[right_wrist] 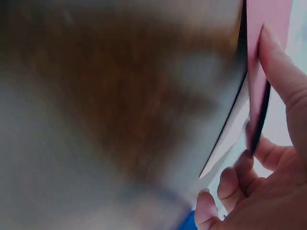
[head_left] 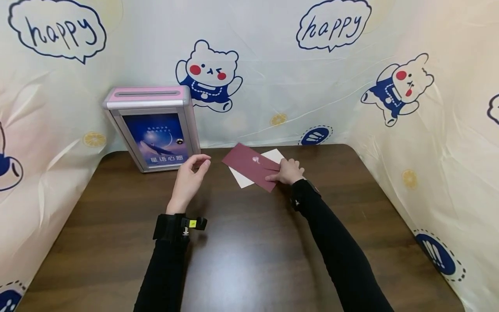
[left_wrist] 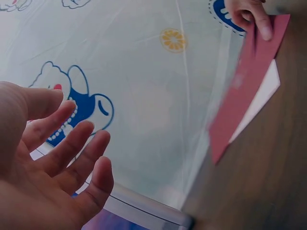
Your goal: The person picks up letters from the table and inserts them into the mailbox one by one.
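Note:
My right hand (head_left: pixel 290 172) pinches the right end of a dark red envelope (head_left: pixel 249 164) with a small pale print on it. Seen from the right wrist, the thumb lies on one face of the envelope (right_wrist: pixel 271 17) and fingers curl behind the other. A white sheet or envelope (head_left: pixel 240 178) shows crosswise beneath the red one; whether it is held too, I cannot tell. My left hand (head_left: pixel 186 182) is raised in front of the box's right edge, holding nothing. Its fingers are relaxed and spread apart in the left wrist view.
A silver box (head_left: pixel 189 125) with a pink slotted top (head_left: pixel 148 94), a blue picture front and a small lock stands at the back left. A brown wooden table (head_left: pixel 241 260) lies under the hands. A printed curtain (head_left: pixel 265 78) hangs behind and along both sides.

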Demonstrator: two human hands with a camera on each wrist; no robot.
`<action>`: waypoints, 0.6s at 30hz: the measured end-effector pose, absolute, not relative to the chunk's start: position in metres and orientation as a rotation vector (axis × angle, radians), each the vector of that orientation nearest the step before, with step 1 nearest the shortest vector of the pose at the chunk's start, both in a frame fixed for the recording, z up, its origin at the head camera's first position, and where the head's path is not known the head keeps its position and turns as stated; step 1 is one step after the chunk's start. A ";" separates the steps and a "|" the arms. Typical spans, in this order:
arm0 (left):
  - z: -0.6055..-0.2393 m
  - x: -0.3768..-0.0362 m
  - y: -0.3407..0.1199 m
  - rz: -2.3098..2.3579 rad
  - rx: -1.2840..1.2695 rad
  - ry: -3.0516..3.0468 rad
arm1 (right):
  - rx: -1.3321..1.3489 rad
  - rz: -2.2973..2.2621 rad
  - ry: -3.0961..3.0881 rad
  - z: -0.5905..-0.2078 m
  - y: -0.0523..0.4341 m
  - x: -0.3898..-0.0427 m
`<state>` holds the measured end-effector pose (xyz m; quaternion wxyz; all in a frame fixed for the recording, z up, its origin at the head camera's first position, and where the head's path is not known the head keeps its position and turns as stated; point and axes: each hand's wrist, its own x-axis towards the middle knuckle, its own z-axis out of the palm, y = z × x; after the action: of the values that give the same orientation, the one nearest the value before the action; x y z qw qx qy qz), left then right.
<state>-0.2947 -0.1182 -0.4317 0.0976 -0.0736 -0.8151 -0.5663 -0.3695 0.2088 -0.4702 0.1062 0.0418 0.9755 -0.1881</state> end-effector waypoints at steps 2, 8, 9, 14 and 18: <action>-0.434 -0.296 -0.117 -1.682 -0.207 -2.442 | 0.106 -0.675 2.872 -0.469 0.210 -0.366; -0.446 -0.298 -0.114 -1.727 -0.179 -2.545 | 0.113 -1.301 2.612 -0.468 0.212 -0.342; -0.448 -0.298 -0.113 -1.729 -0.184 -2.560 | 0.136 -1.386 2.561 -0.466 0.211 -0.338; -0.452 -0.299 -0.110 -1.768 -0.205 -2.604 | 0.182 -1.676 2.434 -0.447 0.202 -0.316; -0.451 -0.299 -0.106 -1.818 -0.198 -2.632 | 0.104 -1.808 2.397 -0.428 0.189 -0.299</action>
<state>-0.2988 -0.1059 -0.4514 -0.0317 -0.0617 -0.8208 -0.5671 -0.2993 0.1893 -0.4275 0.0688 0.0347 0.7959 -0.6005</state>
